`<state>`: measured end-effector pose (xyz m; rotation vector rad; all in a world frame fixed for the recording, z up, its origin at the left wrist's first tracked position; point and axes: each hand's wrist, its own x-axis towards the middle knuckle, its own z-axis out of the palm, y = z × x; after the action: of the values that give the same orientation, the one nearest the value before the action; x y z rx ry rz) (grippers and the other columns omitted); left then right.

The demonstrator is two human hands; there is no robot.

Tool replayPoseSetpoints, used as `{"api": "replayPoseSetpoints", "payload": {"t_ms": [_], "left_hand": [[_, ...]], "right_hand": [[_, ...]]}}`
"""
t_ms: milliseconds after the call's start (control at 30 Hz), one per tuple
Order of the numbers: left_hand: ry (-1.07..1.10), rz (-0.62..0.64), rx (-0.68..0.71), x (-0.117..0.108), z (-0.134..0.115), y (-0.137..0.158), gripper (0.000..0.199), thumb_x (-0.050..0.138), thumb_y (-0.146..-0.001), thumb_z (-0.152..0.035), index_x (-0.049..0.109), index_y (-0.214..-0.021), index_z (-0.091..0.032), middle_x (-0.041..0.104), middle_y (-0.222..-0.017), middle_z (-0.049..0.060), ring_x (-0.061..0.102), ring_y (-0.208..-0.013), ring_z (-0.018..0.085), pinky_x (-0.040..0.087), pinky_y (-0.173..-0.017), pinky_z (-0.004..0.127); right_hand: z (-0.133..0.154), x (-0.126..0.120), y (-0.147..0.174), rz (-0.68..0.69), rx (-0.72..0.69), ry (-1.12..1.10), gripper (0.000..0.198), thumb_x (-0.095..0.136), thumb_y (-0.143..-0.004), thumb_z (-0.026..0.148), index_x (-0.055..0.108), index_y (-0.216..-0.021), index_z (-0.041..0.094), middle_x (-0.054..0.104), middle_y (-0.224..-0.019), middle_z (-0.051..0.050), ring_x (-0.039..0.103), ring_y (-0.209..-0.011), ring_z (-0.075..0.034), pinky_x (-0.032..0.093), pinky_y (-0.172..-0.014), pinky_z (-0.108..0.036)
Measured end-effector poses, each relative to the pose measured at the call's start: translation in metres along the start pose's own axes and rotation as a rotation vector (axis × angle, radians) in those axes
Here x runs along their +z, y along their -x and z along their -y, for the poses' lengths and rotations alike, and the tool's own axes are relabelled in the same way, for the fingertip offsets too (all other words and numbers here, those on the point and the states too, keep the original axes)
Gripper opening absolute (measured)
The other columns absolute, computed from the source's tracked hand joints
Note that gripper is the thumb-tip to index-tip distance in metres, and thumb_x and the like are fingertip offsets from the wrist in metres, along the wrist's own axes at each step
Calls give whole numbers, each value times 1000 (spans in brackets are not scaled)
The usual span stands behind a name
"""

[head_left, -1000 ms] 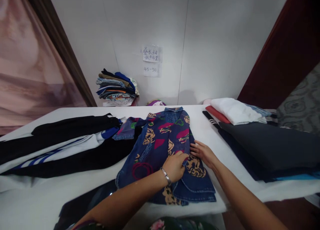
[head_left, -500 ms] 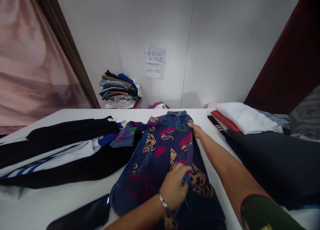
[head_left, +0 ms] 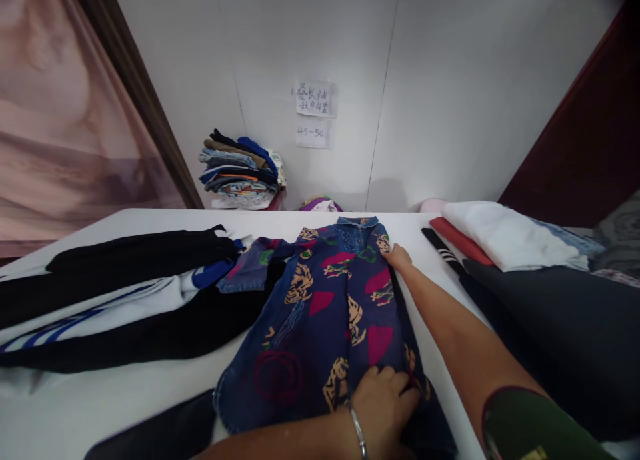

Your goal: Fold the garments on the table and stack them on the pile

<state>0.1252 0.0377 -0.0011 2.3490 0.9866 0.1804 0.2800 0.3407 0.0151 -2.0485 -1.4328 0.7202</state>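
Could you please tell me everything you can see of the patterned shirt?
The patterned shirt looks like dark blue denim, printed with tan, magenta and green motifs. It lies front up on the white table, collar at the far end. One short-looking sleeve spreads left over black clothing; the other cannot be made out. The right hand touches its right shoulder edge, the left hand its lower right side; the left forearm hides some hem.

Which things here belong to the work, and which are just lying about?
In use: patterned shirt; left hand, on its lower front; right hand, at its shoulder.
Just lying about: stacked clothes; white garment at right; red garment; black garments.
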Motion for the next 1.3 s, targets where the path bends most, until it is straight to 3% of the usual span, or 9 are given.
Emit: {"api": "replayPoseSetpoints", "payload": {"t_ms": [100, 167, 333, 533, 667, 800, 900, 1067, 1300], "left_hand": [[-47, -34, 51, -4, -10, 3, 73, 55, -68, -65, 44, -133, -33, 54, -124, 13, 49, -109, 34, 37, -97, 56], [-96, -73, 7, -6, -18, 6, 70, 58, -67, -62, 48, -128, -29, 53, -121, 14, 48, -107, 34, 39, -95, 56], [-153, -135, -132, -5, -33, 13, 63, 63, -66, -59, 53, -121, -29, 54, -116, 13, 48, -107, 34, 38, -95, 53], [-210, -139, -102, -2, -44, 22, 92, 55, -63, -75, 43, -137, -21, 52, -120, 18, 46, -108, 36, 35, -94, 55], [-272, -120, -152, -1, -51, 23, 92, 61, -61, -71, 43, -137, -20, 52, -121, 18, 47, -110, 36, 35, -95, 53], [-270, -132, -180, -2, -57, 27, 82, 62, -66, -62, 45, -136, -21, 54, -122, 17, 48, -110, 35, 36, -95, 51], [-238, -163, -185, -1, -60, 32, 79, 59, -70, -61, 44, -136, -20, 53, -125, 16, 47, -113, 34, 34, -99, 50], [-219, -193, -187, 9, -63, 39, 100, 55, -65, -74, 35, -143, -15, 46, -138, 20, 40, -126, 37, 24, -110, 52], [-352, -340, -165, 25, -63, 45, 89, 54, -73, -66, 35, -143, -14, 44, -141, 17, 40, -128, 32, 26, -110, 51]], "right_hand": [[0, -4, 10, 53, -4, 42, 42, 74, -66, 28, 62, -103, 12, 62, -116, -20, 54, -117, -33, 45, -86, -34], [-2, -6, 19, 104, -7, 32, 38, 75, -66, 26, 64, -99, 12, 65, -113, -18, 56, -114, -32, 46, -84, -32], [-14, -11, 52, 288, 15, -133, 33, 76, -67, 26, 64, -94, 12, 72, -93, -12, 66, -95, -26, 50, -70, -27], [-35, -22, 100, 548, 60, -402, 37, 75, -69, 30, 62, -101, 17, 73, -84, -7, 68, -70, -20, 55, -59, -30], [-53, -30, 129, 639, 51, -491, 42, 77, -67, 34, 62, -102, 17, 73, -75, -5, 65, -59, -18, 53, -51, -27], [-68, -38, 160, 679, 44, -549, 45, 75, -69, 33, 60, -109, 18, 73, -80, -6, 64, -55, -15, 48, -45, -22], [-72, -42, 184, 727, 50, -631, 43, 75, -69, 30, 60, -108, 18, 73, -86, -8, 66, -60, -16, 52, -51, -24], [-72, -44, 218, 852, 51, -764, 35, 72, -69, 25, 64, -101, 16, 73, -89, -10, 69, -79, -22, 56, -75, -37], [-79, -38, 223, 738, 89, -831, 27, 71, -59, 17, 65, -86, 15, 72, -71, -6, 68, -62, -20, 57, -68, -33]]}}
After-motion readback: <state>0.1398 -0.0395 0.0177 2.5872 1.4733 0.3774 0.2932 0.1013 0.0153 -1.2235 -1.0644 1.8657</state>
